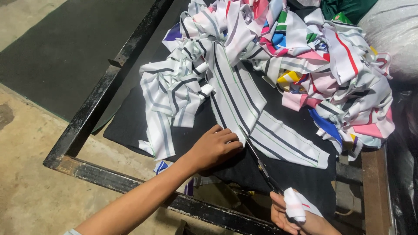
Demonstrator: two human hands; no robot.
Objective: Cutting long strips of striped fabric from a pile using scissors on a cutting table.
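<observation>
Striped cloth strip (244, 109) lies under the left hand (213, 148) fingers, pressed flat; right hand (291, 215) fingers grip scissors (261, 167).

The striped strip (244, 109) is soft white cloth with dark and green lines, and behind it lies a big crumpled heap of cloth scraps (305, 56), matt and wrinkly. Under the strip is a flat, dull black cloth sheet (135, 126), and around that runs a metal frame (87, 122), dark, rough and scratched, with bare grey concrete floor (30, 191) beside it that looks dusty and grainy. Just in front of the strip, the scissors (261, 167) have dark metal blades, and the right hand (296, 215) has a thumb wrapped in white cloth.
</observation>
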